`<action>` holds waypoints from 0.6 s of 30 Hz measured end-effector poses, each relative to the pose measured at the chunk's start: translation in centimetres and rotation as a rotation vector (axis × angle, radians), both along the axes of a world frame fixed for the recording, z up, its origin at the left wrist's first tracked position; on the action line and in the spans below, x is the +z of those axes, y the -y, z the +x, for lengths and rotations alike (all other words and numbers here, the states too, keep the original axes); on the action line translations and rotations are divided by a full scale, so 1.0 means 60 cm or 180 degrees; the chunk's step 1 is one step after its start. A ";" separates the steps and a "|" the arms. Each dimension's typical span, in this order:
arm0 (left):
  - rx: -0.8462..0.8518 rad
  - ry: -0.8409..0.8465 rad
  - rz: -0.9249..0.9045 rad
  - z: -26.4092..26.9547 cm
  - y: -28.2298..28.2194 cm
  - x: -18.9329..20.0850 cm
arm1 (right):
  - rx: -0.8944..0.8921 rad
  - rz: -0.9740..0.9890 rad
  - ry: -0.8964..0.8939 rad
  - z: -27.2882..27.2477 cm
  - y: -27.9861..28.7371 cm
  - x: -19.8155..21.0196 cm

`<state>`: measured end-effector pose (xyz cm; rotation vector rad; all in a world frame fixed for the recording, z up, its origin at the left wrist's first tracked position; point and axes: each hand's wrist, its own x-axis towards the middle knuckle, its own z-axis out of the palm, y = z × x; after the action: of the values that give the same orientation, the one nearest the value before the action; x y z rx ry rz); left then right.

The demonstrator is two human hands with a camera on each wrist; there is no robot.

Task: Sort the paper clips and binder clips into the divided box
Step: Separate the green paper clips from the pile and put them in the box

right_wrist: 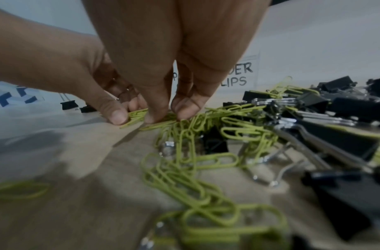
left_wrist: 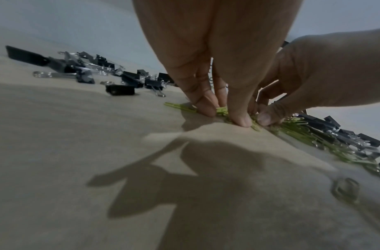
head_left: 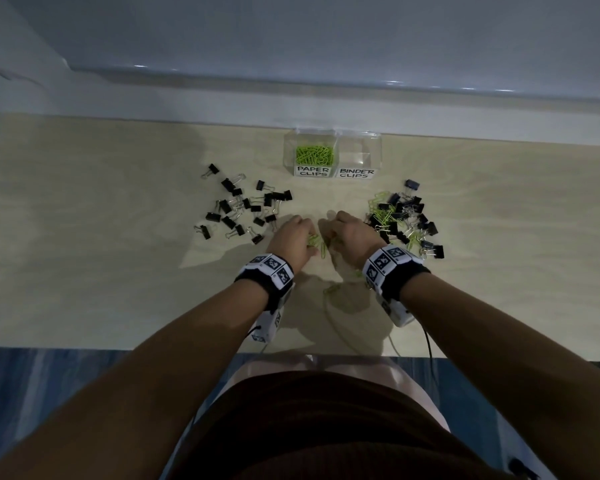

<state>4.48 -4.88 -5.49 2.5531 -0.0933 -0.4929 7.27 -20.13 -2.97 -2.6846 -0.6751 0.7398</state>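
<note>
A stray green clip [head_left: 332, 289] lies nearest the person on the table [head_left: 84, 271], between the two wrists. Just beyond it both hands work one small bunch of paper clips [head_left: 315, 242]: left hand [head_left: 291, 241] fingers curled down, tips pinching the clips against the wood; right hand [head_left: 352, 237] beside it, nearly touching, thumb and fingertips pinching the same bunch. Further out, black binder clips [head_left: 243, 209] lie scattered left, a mixed pile [head_left: 402, 221] of both kinds right, and the box [head_left: 333, 154] stands at the far edge, green clips in its "PAPER CLIPS" half, "BINDER CLIPS" half bare.
</note>
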 end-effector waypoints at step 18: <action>-0.0783 -0.0089 0.0752 0.015 0.025 0.006 | 0.0285 -0.0166 0.0098 0.008 0.019 -0.018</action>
<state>5.36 -6.37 -5.11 2.7797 -0.3620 -0.6678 7.72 -21.25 -4.07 -2.7333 -0.7991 0.7498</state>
